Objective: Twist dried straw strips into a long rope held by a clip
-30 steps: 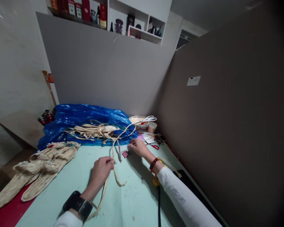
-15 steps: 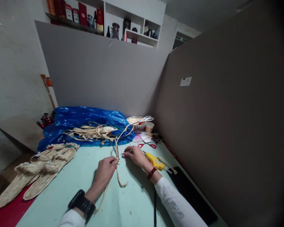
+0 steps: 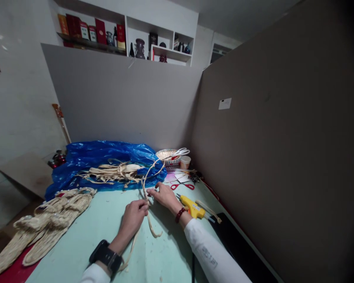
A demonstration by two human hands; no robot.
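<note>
A pale braided straw strand [image 3: 144,184] stands up from the table and curves over to the back right. My left hand [image 3: 135,215] pinches it low down, and loose strip ends [image 3: 153,232] trail below the fingers. My right hand [image 3: 164,195] is closed at the fingertips, close beside the braid. A small pink item was visible in it a moment ago; now the fingers mostly cover it, and whether it touches the braid I cannot tell. Behind the hands, a bundle of dry straw strips [image 3: 118,173] lies on a blue plastic bag [image 3: 106,151].
A yellow glue gun [image 3: 194,207] lies beside my right forearm, near red-handled scissors [image 3: 183,186]. A woven basket [image 3: 166,154] and paper cup [image 3: 185,162] stand at the back. Woven straw slippers [image 3: 51,226] lie at left. Grey partitions [image 3: 120,98] enclose the table.
My right hand has moved left to the braid, carrying the small pink item. The left hand keeps its pinch on the strand. The view has tilted up slightly.
</note>
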